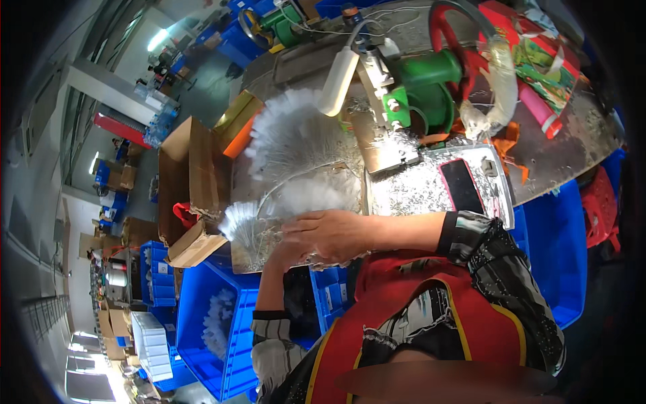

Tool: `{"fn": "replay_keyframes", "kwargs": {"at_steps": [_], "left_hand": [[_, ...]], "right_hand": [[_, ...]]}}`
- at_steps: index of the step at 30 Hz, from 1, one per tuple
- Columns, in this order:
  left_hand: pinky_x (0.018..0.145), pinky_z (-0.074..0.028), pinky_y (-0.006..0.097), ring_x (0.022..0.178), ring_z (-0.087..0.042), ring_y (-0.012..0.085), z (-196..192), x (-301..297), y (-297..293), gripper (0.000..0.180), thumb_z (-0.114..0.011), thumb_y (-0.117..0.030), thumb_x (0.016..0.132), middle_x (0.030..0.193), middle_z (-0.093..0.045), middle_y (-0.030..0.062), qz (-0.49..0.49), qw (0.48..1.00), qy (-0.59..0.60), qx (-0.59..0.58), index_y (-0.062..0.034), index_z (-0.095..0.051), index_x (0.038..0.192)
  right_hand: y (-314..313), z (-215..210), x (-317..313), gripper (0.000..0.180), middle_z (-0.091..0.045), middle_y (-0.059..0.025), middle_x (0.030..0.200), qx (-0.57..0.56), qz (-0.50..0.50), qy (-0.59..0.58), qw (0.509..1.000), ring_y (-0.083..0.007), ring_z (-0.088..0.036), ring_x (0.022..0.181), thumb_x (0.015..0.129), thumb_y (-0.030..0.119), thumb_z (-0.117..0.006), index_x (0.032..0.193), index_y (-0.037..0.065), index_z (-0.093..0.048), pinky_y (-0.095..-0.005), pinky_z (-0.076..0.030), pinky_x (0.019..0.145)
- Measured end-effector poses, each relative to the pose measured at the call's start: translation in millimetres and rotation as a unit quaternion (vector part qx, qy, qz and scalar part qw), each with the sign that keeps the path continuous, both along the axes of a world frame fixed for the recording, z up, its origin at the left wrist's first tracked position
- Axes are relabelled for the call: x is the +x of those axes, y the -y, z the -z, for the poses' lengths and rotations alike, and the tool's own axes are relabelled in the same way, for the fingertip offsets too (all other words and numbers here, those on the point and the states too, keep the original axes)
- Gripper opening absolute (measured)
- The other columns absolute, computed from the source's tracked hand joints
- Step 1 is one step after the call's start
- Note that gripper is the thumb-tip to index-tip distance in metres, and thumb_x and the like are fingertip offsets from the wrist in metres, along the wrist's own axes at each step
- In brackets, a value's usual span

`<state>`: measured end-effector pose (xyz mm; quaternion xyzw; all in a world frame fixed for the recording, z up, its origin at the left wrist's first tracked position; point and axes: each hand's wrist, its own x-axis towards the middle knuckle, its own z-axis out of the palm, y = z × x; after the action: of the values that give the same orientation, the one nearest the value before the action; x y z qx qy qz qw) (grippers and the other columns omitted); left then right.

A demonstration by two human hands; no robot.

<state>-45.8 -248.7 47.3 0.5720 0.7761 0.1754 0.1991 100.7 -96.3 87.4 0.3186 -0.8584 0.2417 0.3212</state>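
Over blue bins, 2 hands' fingers (306, 232) clasp 1 clear bristle bundle (245, 225).

A fanned bundle of thin, clear white plastic strips (245, 225) is held at the table's near edge, partly covered by fingers, its loose ends spread out to the left.

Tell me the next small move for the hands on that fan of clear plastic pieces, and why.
Probably lift the fanned bundle of clear plastic pieces off the metal worktable. The right hand lies over it, the left hand sits beneath, and more fans are piled just beyond.
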Motion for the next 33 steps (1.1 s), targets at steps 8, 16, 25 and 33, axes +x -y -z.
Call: {"fn": "replay_keyframes", "kwargs": {"at_steps": [8, 16, 25, 33], "left_hand": [[0.052, -0.042, 0.024, 0.055, -0.053, 0.0127, -44, 16, 3, 0.057, -0.061, -0.016, 0.079, 0.082, -0.061, 0.0106, -0.195, 0.905, 0.309, -0.218, -0.0028, -0.033, 0.128], [0.085, -0.045, 0.035, 0.093, -0.057, 0.0236, -66, -1, 15, 0.074, -0.064, -0.005, 0.073, 0.111, -0.051, 0.0221, -0.144, 0.788, 0.597, -0.043, -0.0042, -0.021, 0.133], [0.089, -0.038, 0.036, 0.100, -0.050, 0.0210, 5, 59, -20, 0.050, -0.051, -0.013, 0.084, 0.114, -0.047, 0.0096, -0.217, 0.713, 0.585, 0.321, -0.0060, -0.029, 0.129], [0.085, -0.042, 0.035, 0.100, -0.051, 0.0239, 42, 43, -49, 0.028, -0.047, -0.018, 0.087, 0.108, -0.050, 0.0106, -0.374, 0.534, 0.671, 0.354, -0.0045, -0.046, 0.112]], "right_hand": [[-12, 62, -22, 0.016, -0.054, -0.0134, 0.103, 0.122, 0.236, 0.066, 0.962, -0.0316, -0.043, 0.105, 0.058, 0.022, -0.058, 0.063, 0.009, -0.066, -0.0391, -0.033, 0.090], [-19, 69, -34, 0.011, -0.052, -0.0064, 0.078, 0.050, 0.301, 0.033, 0.952, -0.0247, -0.047, 0.084, 0.058, 0.019, -0.057, 0.055, 0.009, -0.061, -0.0363, -0.037, 0.074], [-20, 58, -26, 0.012, -0.053, -0.0079, 0.085, -0.019, 0.297, 0.069, 0.952, -0.0255, -0.046, 0.088, 0.057, 0.020, -0.061, 0.057, 0.008, -0.061, -0.0365, -0.037, 0.076], [2, 66, -16, 0.018, -0.047, -0.0180, 0.110, 0.005, 0.285, 0.068, 0.956, -0.0320, -0.040, 0.107, 0.052, 0.019, -0.063, 0.060, 0.002, -0.062, -0.0397, -0.031, 0.091]]}}
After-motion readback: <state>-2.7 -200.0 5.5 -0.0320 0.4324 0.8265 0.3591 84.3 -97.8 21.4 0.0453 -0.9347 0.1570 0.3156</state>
